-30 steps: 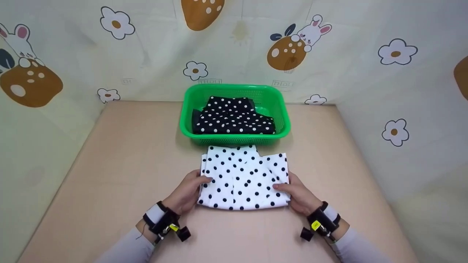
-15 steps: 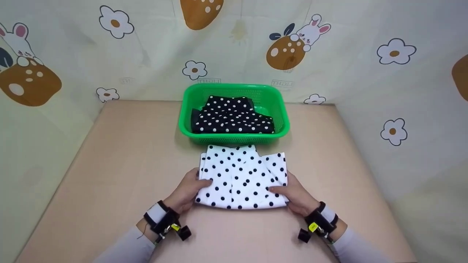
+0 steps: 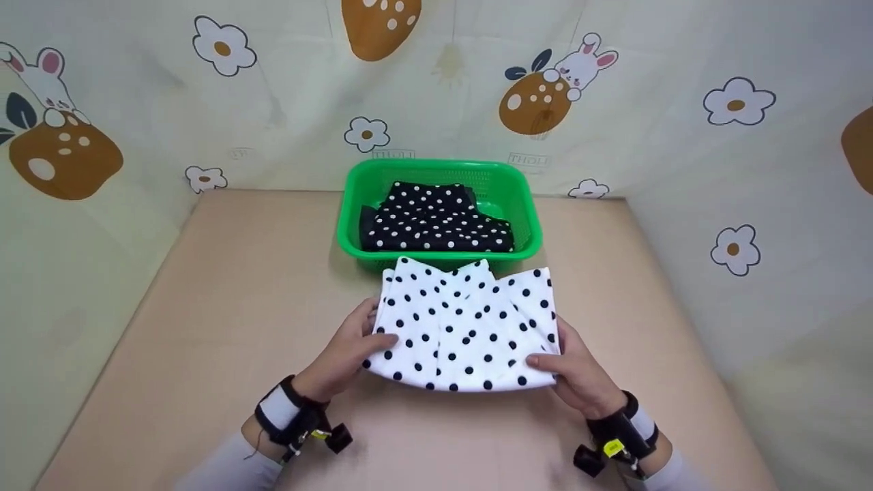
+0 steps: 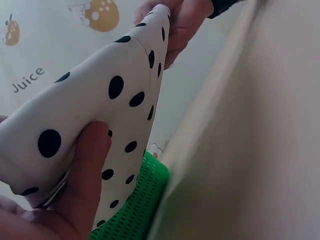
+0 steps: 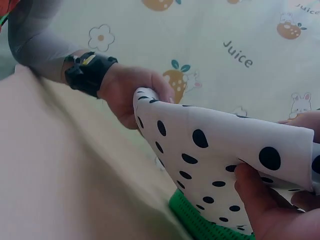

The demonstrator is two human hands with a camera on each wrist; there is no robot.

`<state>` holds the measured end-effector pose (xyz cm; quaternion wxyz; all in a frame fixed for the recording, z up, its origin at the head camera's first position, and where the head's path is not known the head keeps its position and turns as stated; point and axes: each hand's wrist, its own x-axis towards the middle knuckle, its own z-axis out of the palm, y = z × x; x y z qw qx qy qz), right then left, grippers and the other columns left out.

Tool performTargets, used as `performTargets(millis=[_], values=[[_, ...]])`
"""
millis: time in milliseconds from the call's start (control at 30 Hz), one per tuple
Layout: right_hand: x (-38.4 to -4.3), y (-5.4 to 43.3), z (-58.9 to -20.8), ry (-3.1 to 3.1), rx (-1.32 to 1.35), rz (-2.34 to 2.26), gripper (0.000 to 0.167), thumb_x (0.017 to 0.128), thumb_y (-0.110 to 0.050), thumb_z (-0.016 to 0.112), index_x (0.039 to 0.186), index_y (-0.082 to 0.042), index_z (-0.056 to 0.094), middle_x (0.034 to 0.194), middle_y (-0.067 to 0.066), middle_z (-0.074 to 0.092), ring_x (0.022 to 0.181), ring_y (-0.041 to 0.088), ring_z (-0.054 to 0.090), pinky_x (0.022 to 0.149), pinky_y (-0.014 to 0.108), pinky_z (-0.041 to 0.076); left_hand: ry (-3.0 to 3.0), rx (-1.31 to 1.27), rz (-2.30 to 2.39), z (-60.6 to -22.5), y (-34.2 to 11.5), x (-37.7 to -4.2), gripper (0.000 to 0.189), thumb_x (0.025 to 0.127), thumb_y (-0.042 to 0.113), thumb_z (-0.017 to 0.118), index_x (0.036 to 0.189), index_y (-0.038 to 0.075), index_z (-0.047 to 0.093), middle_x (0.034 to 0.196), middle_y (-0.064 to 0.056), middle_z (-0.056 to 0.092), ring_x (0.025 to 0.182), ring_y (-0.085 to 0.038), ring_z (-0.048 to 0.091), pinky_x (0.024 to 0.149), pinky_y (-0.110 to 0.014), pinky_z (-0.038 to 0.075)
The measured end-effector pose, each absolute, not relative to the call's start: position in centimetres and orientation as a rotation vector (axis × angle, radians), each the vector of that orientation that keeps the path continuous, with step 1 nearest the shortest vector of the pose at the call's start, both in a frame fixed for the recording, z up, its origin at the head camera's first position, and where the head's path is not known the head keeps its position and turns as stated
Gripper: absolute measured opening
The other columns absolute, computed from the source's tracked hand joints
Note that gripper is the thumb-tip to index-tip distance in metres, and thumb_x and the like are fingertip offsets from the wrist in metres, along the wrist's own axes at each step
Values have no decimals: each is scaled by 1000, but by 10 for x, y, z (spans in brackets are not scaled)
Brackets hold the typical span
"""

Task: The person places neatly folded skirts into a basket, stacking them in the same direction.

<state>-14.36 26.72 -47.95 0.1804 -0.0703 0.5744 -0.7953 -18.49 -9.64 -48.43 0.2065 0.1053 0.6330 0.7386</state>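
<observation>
A folded white garment with black polka dots [image 3: 457, 327] is held up off the table in front of a green basket [image 3: 436, 256]. My left hand [image 3: 348, 351] grips its left side, thumb on top and fingers underneath. On the right side my right hand [image 3: 576, 372] pinches it the same way. Both wrist views show the cloth [image 4: 117, 95] above the table surface, with the thumb [image 5: 255, 192] pressed on its face. What kind of garment it is cannot be told. Inside the basket lies a folded black cloth with white dots [image 3: 436, 221].
The basket stands at the back of the beige table [image 3: 259, 273], close to the printed curtain wall [image 3: 300, 88]. Curtain walls also rise along the left and right sides. Each wrist wears a strapped black camera [image 3: 293, 412].
Both hands have lifted the white dotted garment toward me and slightly up, its far edge now overlapping the basket's front. The right hand has moved a little to the right.
</observation>
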Motion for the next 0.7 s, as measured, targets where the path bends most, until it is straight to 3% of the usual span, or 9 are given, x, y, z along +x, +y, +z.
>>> performTargets(millis=[267,533,700], values=[[-154,265,-441,1625,-325,-2346,76,93,9,64,159,-8,31,138,8,68,119,24,74,102,41,60,1689,392,2191,-454,-98,-192,75,94,-3,60,159,-4,24,150,-32,56,116,-22,75,98,-37,62],[-218,249,-435,1700,-188,-2458,76,94,12,61,163,-6,35,146,13,64,126,26,71,104,39,59,1648,342,2314,-435,-102,-254,69,99,-2,55,162,4,27,150,-31,58,108,-22,79,91,-37,64],[-260,246,-438,1756,-94,-2475,74,94,14,60,162,1,34,152,19,58,121,21,72,102,34,60,1706,298,2314,-431,-103,-291,72,97,-8,53,163,2,26,152,-32,56,110,-21,77,92,-35,64]])
